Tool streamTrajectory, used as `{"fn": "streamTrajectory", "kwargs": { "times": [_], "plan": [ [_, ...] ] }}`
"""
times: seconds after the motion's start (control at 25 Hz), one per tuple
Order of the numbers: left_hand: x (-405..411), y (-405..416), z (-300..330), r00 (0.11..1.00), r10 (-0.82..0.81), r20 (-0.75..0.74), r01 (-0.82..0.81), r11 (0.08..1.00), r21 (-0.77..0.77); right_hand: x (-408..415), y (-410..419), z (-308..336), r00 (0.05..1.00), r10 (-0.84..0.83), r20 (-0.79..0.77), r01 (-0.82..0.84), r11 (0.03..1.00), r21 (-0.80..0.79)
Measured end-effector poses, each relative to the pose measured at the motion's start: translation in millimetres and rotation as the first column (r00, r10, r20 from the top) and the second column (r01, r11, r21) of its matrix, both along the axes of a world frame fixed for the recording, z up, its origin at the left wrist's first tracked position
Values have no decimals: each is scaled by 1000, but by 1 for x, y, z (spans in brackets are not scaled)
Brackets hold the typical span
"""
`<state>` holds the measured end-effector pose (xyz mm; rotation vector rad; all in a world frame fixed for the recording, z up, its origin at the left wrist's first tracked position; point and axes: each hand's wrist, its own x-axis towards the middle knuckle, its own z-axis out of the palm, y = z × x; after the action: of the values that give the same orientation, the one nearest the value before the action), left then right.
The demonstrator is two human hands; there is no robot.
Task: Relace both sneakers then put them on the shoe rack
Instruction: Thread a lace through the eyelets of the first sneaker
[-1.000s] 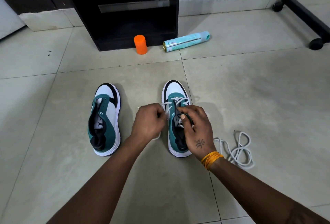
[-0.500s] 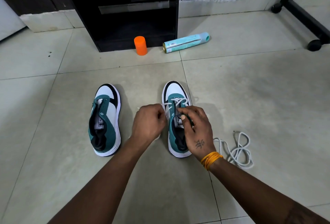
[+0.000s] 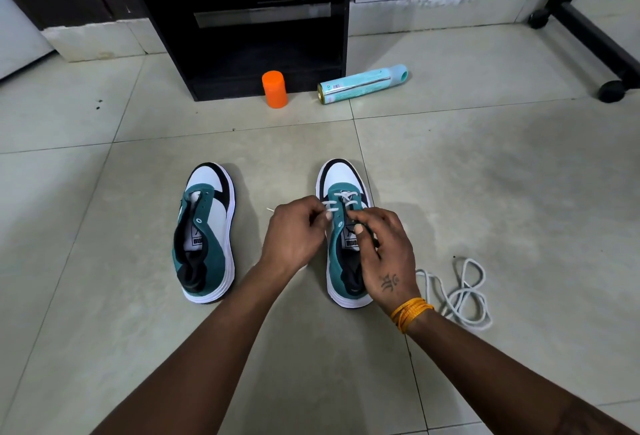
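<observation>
Since a second ago little has shifted: both hands stay over the right-hand sneaker and only the view has tilted a touch. The lace is a little tauter across the lowest eyelets, with about 3 crossings showing near the toe, so by my reading the lacing of this shoe is early, with most eyelets left.

The left hand pinches a lace end beside the shoe's inner edge, fingers curled, and a white tip pokes out past the knuckles. The right hand rests over the tongue, its thumb and forefinger pinching the other strand at the eyelet row.

The left-hand sneaker stands unlaced on the floor, apart from the first, with its spare lace lying in loose coils just beside the right wrist. The dark shoe rack stands beyond, well apart from both shoes.

Each tongue carries a label with a leaping-cat logo and the word PUMA, upside down from here. The print on the teal spray can, which lies on its side near an orange cylinder, is too small to read.
</observation>
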<state>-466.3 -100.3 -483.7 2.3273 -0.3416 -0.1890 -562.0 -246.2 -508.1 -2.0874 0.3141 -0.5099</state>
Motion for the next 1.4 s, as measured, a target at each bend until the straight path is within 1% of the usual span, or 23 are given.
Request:
{"fn": "streamTrajectory", "kwargs": {
  "times": [0.04, 0.12, 0.2, 0.28, 0.32, 0.36, 0.4, 0.44, 0.48, 0.52, 0.56, 0.6, 0.64, 0.68, 0.76, 0.84, 0.88, 0.92, 1.0, 1.12, 1.16, 1.28, 1.4],
  "plan": [
    [0, -1, -3, 999, 29, -27, -31, 997, -68, 0, -1, 0, 1000, -3, 2, 3, 1000, 1],
    [-2, -5, -6, 979, 111, -168, -147, 965, -217, 3, -4, 0, 1000, -9, 20, 8, 1000, 13],
    [-4, -9, -6, 937, 161, -310, -258, 917, -305, 6, -7, 0, 999, -16, 28, 15, 1000, 28],
    [-3, -12, -7, 919, 165, -359, -292, 896, -335, 7, -10, 0, 999, -23, 26, 23, 1000, 16],
    [-3, -13, -6, 927, 175, -332, -289, 897, -336, 7, -11, 0, 999, -22, 27, 22, 1000, 3],
    [-2, -14, -7, 946, 192, -262, -276, 900, -338, 6, -11, -1, 999, -18, 30, 18, 1000, -11],
    [-1, -14, -7, 968, 210, -135, -243, 920, -308, 5, -12, -1, 999, -12, 31, 13, 1000, -23],
    [2, -14, -9, 981, 191, 10, -184, 954, -237, 5, -13, -1, 1000, -7, 29, 8, 999, -32],
    [3, -15, -7, 982, 135, 131, -124, 988, -93, 6, -13, -1, 1000, -7, 23, 8, 999, -39],
    [7, -16, -10, 981, 41, 192, -54, 997, 62, 6, -13, 0, 1000, -9, 17, 10, 999, -45],
    [11, -17, -9, 981, -34, 190, 1, 985, 170, 6, -12, 0, 1000, -14, 13, 15, 999, -53],
    [16, -17, -9, 983, -66, 174, 29, 978, 207, 6, -12, 0, 1000, -18, 11, 19, 998, -61],
    [19, -18, -6, 987, -70, 142, 45, 983, 177, 6, -11, 0, 1000, -21, 9, 21, 997, -70],
    [22, -18, -3, 993, -54, 103, 42, 993, 107, 6, -11, 1, 1000, -22, 1, 22, 996, -81],
    [21, -20, 9, 993, 53, -109, -67, 988, -139, 6, -11, 1, 999, -28, -22, 26, 994, -104],
    [17, -23, 18, 935, 68, -349, -201, 910, -362, 7, -10, 1, 999, -37, -33, 33, 994, -102],
    [16, -23, 21, 910, 43, -412, -233, 875, -425, 7, -11, 1, 999, -38, -29, 35, 995, -94],
    [15, -21, 23, 899, 12, -437, -235, 856, -460, 6, -11, 2, 999, -34, -24, 32, 996, -87],
    [16, -17, 27, 905, -3, -425, -199, 881, -430, 5, -13, 3, 1000, -19, -19, 17, 995, -95],
    [20, -10, 43, 950, 42, -309, -116, 968, -225, 7, -12, 9, 999, -6, -34, 3, 996, -93],
    [21, -8, 50, 953, 40, -299, -108, 971, -214, 10, -11, 14, 999, -16, -34, 13, 995, -102],
    [22, -5, 78, 939, -11, -343, -87, 959, -269, 23, -7, 40, 999, -2, 44, 11, 982, -191],
    [10, -6, 109, 907, -106, -409, -43, 940, -338, 39, 4, 71, 992, 108, 66, -87, 960, -266]
  ]
}}
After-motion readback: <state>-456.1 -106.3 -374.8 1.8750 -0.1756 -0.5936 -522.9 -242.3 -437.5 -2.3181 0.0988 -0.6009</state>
